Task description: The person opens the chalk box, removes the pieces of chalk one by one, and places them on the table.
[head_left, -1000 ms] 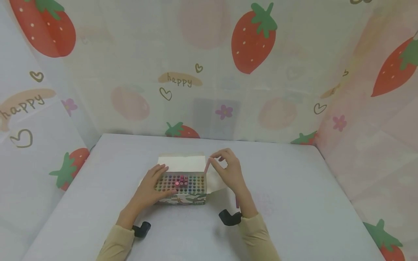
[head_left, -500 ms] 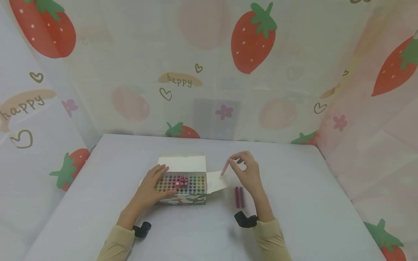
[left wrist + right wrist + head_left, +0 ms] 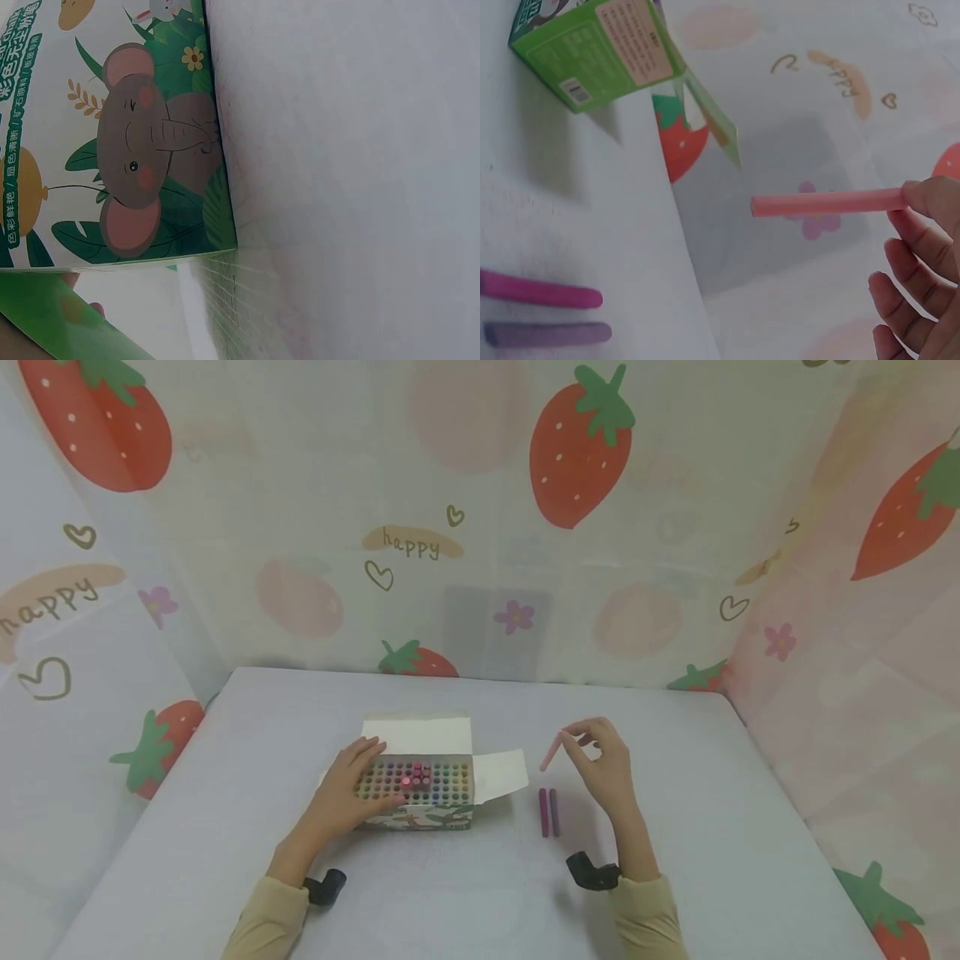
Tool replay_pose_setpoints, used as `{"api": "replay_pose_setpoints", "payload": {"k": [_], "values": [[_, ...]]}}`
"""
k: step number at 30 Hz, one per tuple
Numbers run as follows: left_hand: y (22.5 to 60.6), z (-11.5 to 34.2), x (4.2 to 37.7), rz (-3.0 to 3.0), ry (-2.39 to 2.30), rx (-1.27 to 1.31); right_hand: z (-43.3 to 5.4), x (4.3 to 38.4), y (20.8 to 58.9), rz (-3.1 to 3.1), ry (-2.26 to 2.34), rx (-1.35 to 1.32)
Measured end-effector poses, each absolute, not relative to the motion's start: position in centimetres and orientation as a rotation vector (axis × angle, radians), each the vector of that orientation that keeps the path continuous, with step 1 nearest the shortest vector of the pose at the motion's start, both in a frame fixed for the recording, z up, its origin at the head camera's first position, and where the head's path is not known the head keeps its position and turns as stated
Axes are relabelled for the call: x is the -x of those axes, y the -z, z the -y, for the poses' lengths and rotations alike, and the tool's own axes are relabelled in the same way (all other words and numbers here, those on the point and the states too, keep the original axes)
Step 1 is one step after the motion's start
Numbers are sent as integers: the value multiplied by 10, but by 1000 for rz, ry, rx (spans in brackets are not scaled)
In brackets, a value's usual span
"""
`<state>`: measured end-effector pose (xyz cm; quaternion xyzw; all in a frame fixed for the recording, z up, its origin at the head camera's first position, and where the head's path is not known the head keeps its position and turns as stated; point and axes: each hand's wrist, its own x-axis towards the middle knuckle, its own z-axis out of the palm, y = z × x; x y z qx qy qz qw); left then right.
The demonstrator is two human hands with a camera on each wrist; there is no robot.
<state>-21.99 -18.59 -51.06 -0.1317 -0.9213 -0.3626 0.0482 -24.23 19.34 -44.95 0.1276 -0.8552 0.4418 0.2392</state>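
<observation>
In the head view my right hand (image 3: pixel 607 768) pinches a pink chalk stick (image 3: pixel 551 752) by its upper end, to the right of the chalk box. The right wrist view shows the same pink chalk (image 3: pixel 829 202) between thumb and forefinger, held off the table. My left hand (image 3: pixel 351 789) rests across the left part of the box (image 3: pixel 442 817), thumb along the near edge, fingers spread toward the back. Colourful chalk ends fill the box, and several pink and red ones stand higher near the middle. In the left wrist view the box front (image 3: pixel 142 142) has an elephant print.
A magenta chalk (image 3: pixel 543 812) and a purple chalk (image 3: pixel 555 812) lie side by side on the white table (image 3: pixel 712 827), right of the box. The back lid (image 3: pixel 417 737) and right flap (image 3: pixel 501 775) stand folded out. A strawberry-print curtain (image 3: pixel 480 485) encloses the table.
My right hand has carried the pink chalk rightward, from beside the box's back right corner to past the flap. The two lying chalks have come into full view. My left hand stays put.
</observation>
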Motion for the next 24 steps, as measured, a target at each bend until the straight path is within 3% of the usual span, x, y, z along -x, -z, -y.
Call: {"api": "replay_pose_setpoints", "payload": {"k": [24], "values": [[512,186,221,2825,1108,380,-232,232,480,2773,-1047,-259]]}}
